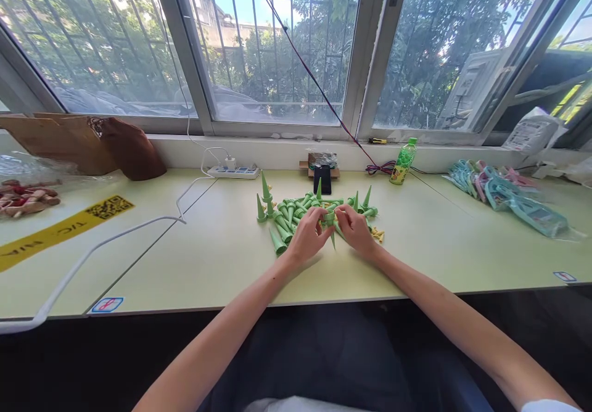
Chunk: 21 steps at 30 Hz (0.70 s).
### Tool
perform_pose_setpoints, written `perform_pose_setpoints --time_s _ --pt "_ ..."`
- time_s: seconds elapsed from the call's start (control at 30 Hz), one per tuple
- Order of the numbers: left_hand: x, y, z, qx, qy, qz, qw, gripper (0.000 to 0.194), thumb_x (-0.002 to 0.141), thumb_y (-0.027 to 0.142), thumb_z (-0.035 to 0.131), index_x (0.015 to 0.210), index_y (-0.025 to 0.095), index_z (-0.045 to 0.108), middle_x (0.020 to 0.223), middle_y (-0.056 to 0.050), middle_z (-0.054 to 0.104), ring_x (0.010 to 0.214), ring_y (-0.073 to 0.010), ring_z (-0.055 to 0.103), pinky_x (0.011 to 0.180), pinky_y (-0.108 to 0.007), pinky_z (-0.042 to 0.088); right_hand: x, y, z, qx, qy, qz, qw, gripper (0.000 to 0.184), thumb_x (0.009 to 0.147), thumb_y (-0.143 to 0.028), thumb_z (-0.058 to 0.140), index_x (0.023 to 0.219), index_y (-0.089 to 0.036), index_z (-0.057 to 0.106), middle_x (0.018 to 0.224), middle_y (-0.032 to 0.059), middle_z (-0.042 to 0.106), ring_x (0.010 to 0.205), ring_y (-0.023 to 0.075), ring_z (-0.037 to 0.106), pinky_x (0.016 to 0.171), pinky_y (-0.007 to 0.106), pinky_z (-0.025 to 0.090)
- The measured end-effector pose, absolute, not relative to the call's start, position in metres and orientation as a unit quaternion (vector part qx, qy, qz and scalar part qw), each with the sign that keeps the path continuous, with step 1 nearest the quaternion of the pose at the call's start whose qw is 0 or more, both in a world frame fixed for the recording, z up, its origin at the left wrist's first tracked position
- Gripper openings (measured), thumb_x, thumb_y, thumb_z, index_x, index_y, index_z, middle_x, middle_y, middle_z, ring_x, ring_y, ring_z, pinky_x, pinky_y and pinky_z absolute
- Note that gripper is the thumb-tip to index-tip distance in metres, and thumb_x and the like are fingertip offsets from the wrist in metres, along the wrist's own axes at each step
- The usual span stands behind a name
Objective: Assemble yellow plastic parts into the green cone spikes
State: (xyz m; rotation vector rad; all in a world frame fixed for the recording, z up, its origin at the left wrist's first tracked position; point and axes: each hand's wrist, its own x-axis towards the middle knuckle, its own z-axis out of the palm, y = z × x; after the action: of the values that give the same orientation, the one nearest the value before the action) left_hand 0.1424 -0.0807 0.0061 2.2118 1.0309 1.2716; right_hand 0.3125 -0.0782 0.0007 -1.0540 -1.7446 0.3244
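Note:
A heap of green cone-shaped plastic spikes (289,211) lies on the pale green table (222,258), some upright, most on their sides. Small yellow pieces (378,235) lie at the heap's right edge. My left hand (308,238) and my right hand (355,230) meet over the front of the heap, fingers curled. Together they pinch one green spike (331,222) whose tip points down toward me. Both hands rest close to the tabletop.
A black phone (322,179) leans on a small stand behind the heap. A green bottle (402,161) stands to the right, a white power strip (232,171) with cable to the left. Packets in blue and pink (509,193) lie far right. Yellow tape (60,231) crosses the left.

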Motion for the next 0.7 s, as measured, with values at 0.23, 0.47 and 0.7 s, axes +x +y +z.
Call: perform_pose_setpoints --time_s 0.23,0.47,0.7 --pt "0.1426 -0.0797 0.0062 0.776 0.376 0.472 0.185 0.021 0.085 0.026 0.064 0.102 0.02 0.054 0.104 -0.003 0.058 0.061 -0.008 0.054 0.06 -0.024 0.048 0.313 -0.0759 0.0 -0.442 -0.733 0.096 0.508 0.043 0.101 -0.05 0.036 0.07 -0.022 0.043 0.06 -0.0025 0.046 0.053 0.0128 0.039 0.055 0.026 0.031" --pt "0.1417 -0.0806 0.0067 0.786 0.371 0.455 0.193 0.02 0.086 0.029 0.063 0.101 0.02 0.054 0.1 -0.003 0.056 0.064 -0.0098 0.054 0.058 -0.024 0.048 0.3138 -0.0742 -0.0013 -0.442 -0.741 0.081 0.499 0.044 0.101 -0.051 0.035 0.067 -0.022 0.04 0.058 -0.0019 0.047 0.051 0.013 0.039 0.053 0.027 0.031" --pt "0.1408 -0.0819 0.0063 0.8 0.351 0.449 0.187 0.018 0.089 0.031 0.061 0.102 0.02 0.055 0.1 -0.004 0.054 0.064 -0.0088 0.053 0.056 -0.022 0.047 0.3135 -0.0744 0.0001 -0.448 -0.741 0.061 0.496 0.046 0.101 -0.051 0.032 0.064 -0.023 0.038 0.056 -0.0014 0.047 0.049 0.0131 0.038 0.052 0.028 0.03"
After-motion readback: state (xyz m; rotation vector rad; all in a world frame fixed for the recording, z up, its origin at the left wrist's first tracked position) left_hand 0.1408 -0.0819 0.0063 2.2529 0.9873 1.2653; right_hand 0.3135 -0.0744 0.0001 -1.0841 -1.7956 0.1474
